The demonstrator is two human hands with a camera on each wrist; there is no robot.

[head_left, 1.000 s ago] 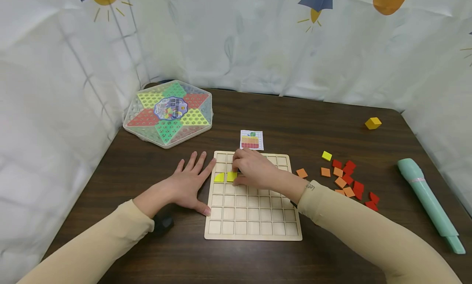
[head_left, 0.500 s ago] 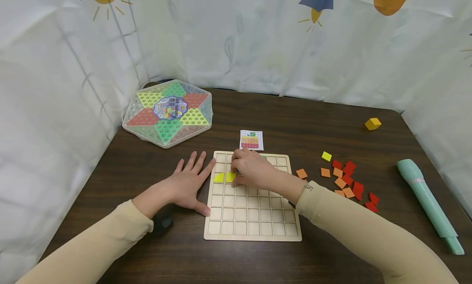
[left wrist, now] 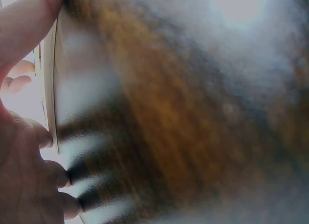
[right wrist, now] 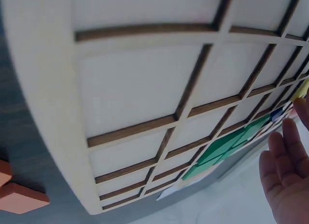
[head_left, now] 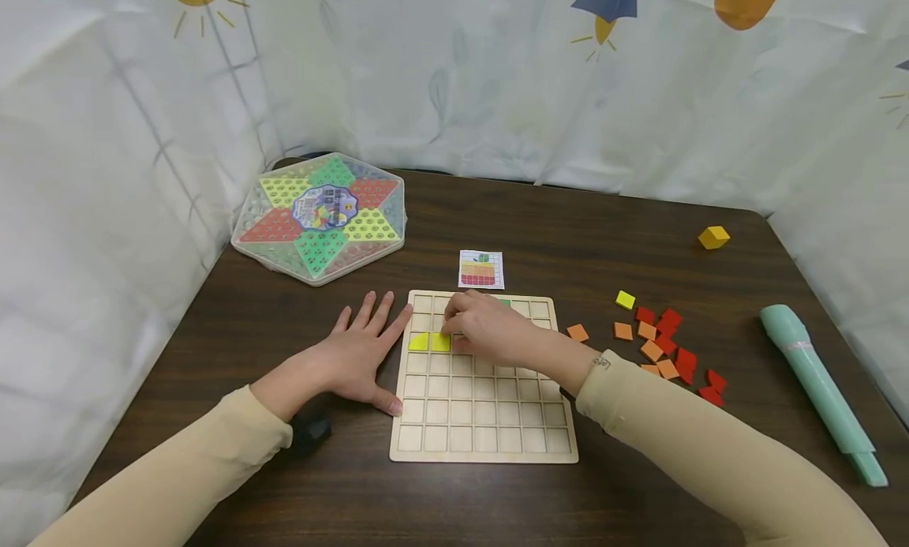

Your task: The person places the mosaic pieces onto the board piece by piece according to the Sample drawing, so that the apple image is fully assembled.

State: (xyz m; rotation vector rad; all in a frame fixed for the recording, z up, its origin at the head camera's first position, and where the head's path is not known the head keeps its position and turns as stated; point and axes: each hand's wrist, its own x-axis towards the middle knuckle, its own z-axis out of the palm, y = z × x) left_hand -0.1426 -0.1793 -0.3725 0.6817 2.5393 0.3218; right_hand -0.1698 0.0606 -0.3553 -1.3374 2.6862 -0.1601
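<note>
My left hand [head_left: 358, 356] lies flat and open on the table [head_left: 540, 223], fingers touching the left edge of the wooden grid board [head_left: 483, 421]. My right hand [head_left: 486, 330] rests on the board's upper rows beside two yellow tiles [head_left: 429, 342]; I cannot tell whether it holds anything.

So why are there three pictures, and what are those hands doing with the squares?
No machine here: a person wears three cameras. The big picture comes from the head, looking down at a dark table. The two blurry close-ups come from cameras on each wrist.

The left hand lies flat beside a wooden grid board, touching its edge. The right hand rests on the board next to two yellow tiles sitting in its squares; whether its fingers hold a tile is hidden.

Behind the board lies a small picture card. To the right are loose red and orange tiles, a mint green tube and a yellow cube. A hexagonal game box sits far left.
</note>
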